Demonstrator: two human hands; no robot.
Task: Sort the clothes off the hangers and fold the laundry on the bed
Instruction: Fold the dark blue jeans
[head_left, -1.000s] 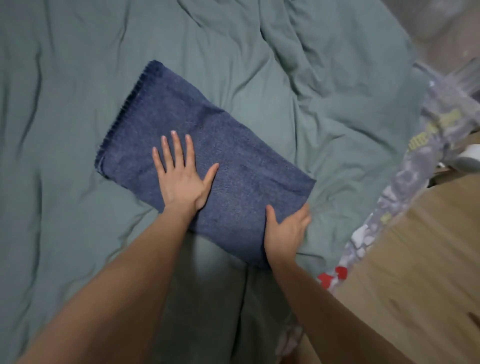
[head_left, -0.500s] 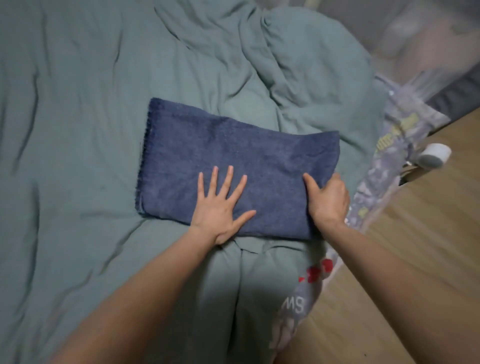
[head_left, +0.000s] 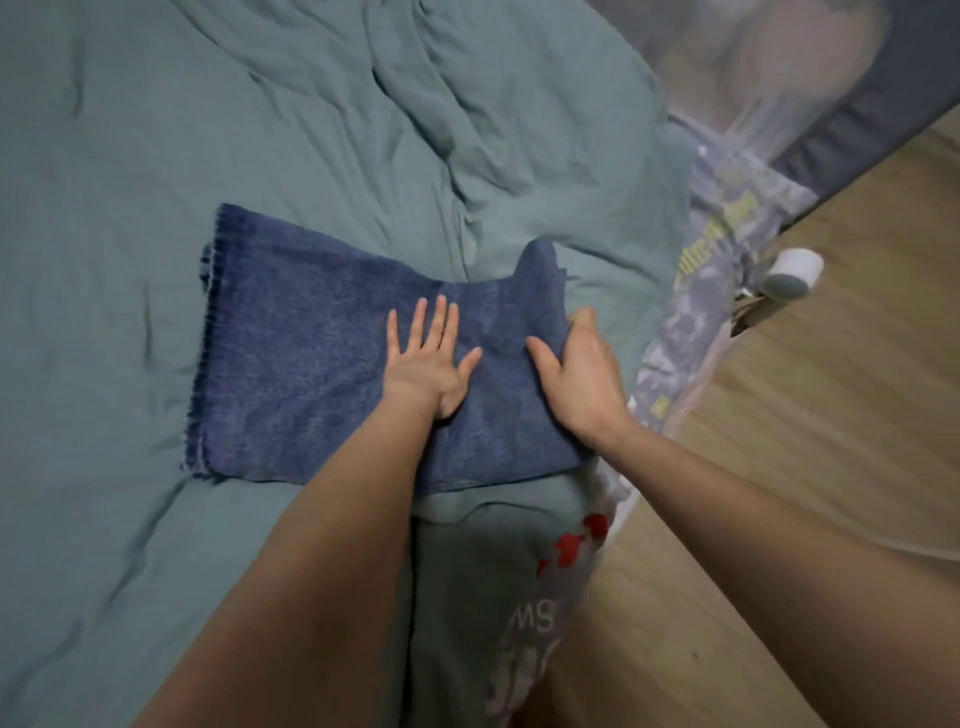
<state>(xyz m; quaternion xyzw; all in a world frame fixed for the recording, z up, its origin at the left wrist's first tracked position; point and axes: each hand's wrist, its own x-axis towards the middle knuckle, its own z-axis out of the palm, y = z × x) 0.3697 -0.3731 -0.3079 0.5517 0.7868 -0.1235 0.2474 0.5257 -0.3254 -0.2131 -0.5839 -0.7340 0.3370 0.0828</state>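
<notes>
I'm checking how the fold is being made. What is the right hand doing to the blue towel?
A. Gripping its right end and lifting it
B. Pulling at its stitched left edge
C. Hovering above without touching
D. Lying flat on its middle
A: the right hand grips the right end of the blue towel, which rises in a peak above the sheet, while the left hand lies flat on the towel's middle.
</notes>
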